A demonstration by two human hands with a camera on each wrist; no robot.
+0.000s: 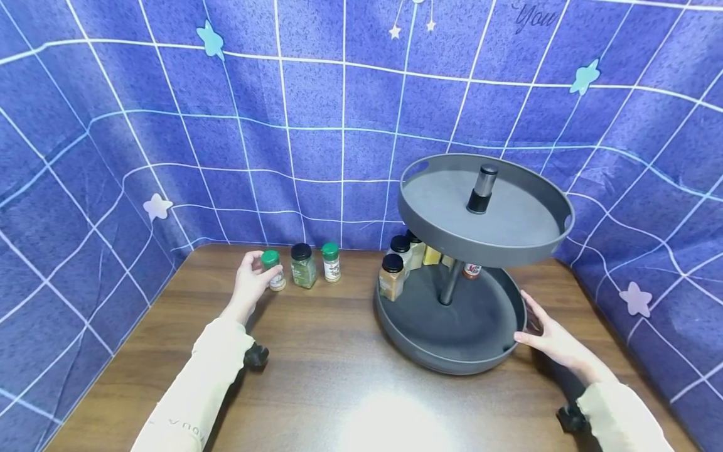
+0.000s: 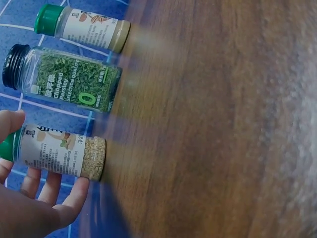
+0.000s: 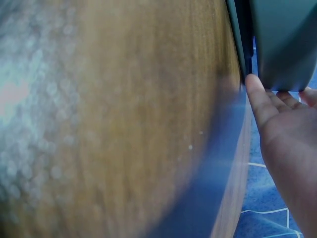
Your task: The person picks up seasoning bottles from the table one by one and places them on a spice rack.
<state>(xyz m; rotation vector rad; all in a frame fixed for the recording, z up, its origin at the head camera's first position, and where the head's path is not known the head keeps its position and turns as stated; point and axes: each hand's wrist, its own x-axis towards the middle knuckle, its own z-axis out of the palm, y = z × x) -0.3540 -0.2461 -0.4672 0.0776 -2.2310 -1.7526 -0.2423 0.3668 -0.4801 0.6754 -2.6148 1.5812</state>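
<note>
In the head view, my left hand (image 1: 251,282) is at the far left of the table, with its thumb and fingers around a green-capped spice jar (image 2: 59,151) that stands upright. Pale granules show in the bottom of that jar. Beside it stands a black-capped jar of chopped parsley (image 1: 304,269), then another green-capped jar (image 1: 331,263). On the right, my right hand (image 1: 556,342) touches the outer rim of the lower tray of a grey two-tier turntable (image 1: 463,333). Its thumb and fingers are spread along the rim, fairly straight.
Several spice jars stand along the back and left of the lower tray, including a black-capped jar (image 1: 392,276) of tan powder. The upper tray (image 1: 519,213) overhangs them and hides some. A blue gridded cloth (image 1: 316,150) hangs behind and beside the wooden table (image 1: 316,339).
</note>
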